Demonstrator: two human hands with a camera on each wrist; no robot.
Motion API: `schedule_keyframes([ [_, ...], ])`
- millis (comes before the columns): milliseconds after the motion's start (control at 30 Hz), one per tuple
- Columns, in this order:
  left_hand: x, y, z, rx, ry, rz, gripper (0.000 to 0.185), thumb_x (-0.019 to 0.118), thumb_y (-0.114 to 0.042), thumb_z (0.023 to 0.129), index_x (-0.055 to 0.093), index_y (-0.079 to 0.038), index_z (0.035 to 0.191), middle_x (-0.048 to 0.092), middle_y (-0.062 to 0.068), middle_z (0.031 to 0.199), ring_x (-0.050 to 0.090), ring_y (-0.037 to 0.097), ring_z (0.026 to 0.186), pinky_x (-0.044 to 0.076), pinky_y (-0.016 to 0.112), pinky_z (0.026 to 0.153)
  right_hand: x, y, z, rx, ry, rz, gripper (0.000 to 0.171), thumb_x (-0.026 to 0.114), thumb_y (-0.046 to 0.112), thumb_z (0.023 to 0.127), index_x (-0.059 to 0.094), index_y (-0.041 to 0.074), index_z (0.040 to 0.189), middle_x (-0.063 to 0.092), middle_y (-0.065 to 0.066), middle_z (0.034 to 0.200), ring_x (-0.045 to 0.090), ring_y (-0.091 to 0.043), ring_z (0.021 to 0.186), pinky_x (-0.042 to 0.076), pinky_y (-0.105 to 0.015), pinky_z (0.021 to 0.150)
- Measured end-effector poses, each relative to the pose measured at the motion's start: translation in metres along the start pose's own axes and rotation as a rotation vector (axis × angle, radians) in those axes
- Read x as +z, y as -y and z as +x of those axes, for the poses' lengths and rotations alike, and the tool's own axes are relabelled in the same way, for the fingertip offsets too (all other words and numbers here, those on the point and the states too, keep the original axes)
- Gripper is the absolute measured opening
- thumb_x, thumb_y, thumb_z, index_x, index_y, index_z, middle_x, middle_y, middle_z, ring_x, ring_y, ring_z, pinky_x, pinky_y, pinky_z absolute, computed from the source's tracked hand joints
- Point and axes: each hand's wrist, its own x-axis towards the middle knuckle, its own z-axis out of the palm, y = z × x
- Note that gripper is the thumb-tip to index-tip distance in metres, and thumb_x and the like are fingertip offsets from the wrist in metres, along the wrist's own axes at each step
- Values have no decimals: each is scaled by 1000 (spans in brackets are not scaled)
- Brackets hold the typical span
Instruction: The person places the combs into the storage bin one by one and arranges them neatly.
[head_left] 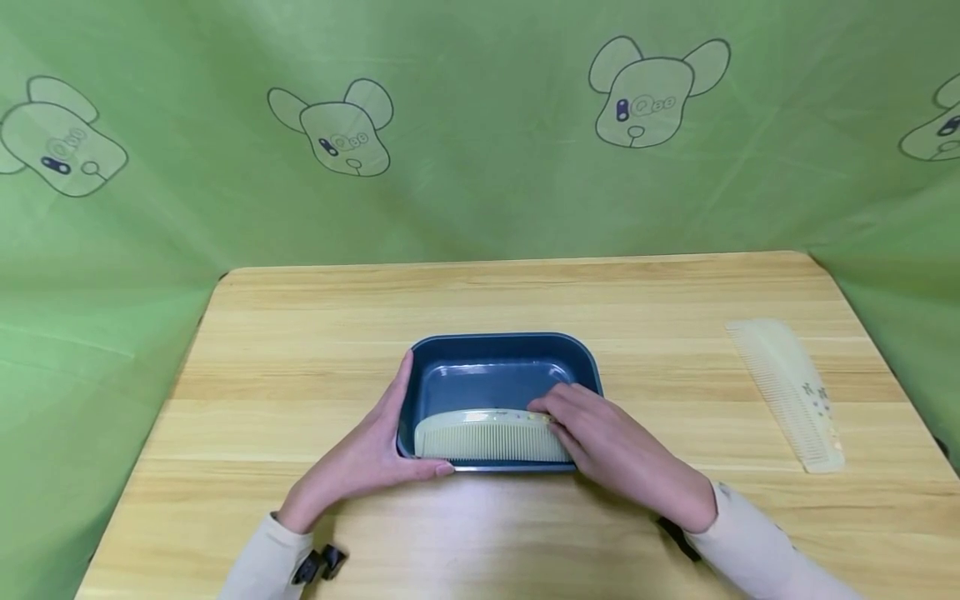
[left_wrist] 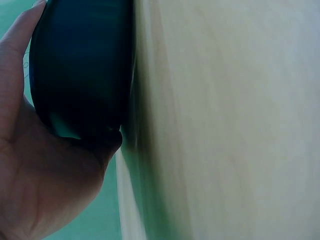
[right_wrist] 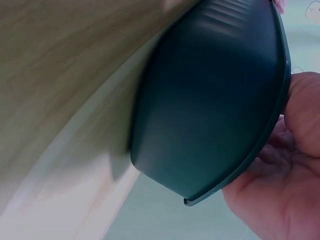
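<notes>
I see a wooden table (head_left: 300, 350) walled on three sides by a green cloth (head_left: 480, 183) with cartoon heads. Near the front edge, at the middle, sits a dark blue tray (head_left: 504, 343), and a pale comb (head_left: 487, 436) lies inside along its near wall, teeth toward me. My right hand (head_left: 611, 450) curls over the tray's right near corner, fingertips pinching the comb's right end. My left hand (head_left: 371, 454) cups the tray's left wall, fingers straight along it and thumb along the near rim. A second comb (head_left: 787, 392) lies well apart by the table's right edge. Bare wood stays open behind the tray and to its left.
</notes>
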Motion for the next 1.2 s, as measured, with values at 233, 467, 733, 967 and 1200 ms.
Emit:
schedule_keyframes([
  [233,0,0,0,-10,2,-7,149,98,-53,79,-16,-36,174,-2,5,182,14,33,164,25,62,126,0,-1,-1,13,11,9,22,69,-3,104,77,5,123,70,0,114,62,-16,106,59,-40,92],
  [467,1,1,0,-15,-4,-5,149,98,-55,79,-15,-37,174,-1,3,182,15,31,164,27,60,126,-2,-2,-3,35,0,60,23,70,1,105,74,7,127,70,0,122,63,-18,114,58,-45,97],
  [733,1,1,-1,3,-8,-20,150,99,-51,78,-15,-35,174,1,6,182,18,34,163,28,63,125,1,-6,-7,17,-83,141,28,73,-1,102,75,10,128,71,5,126,65,-15,116,60,-43,96],
  [967,1,2,-1,-1,-4,-12,149,98,-53,79,-16,-37,174,0,4,182,17,32,163,27,61,126,2,-8,-12,11,-131,204,31,76,1,101,73,9,131,71,2,124,65,-11,106,61,-35,88],
  [1200,2,3,0,5,-4,-8,149,98,-54,79,-16,-37,173,0,4,182,17,32,163,27,62,125,-1,-11,-15,-20,-183,252,39,78,-2,98,71,10,134,71,1,125,67,-12,102,59,-27,87],
])
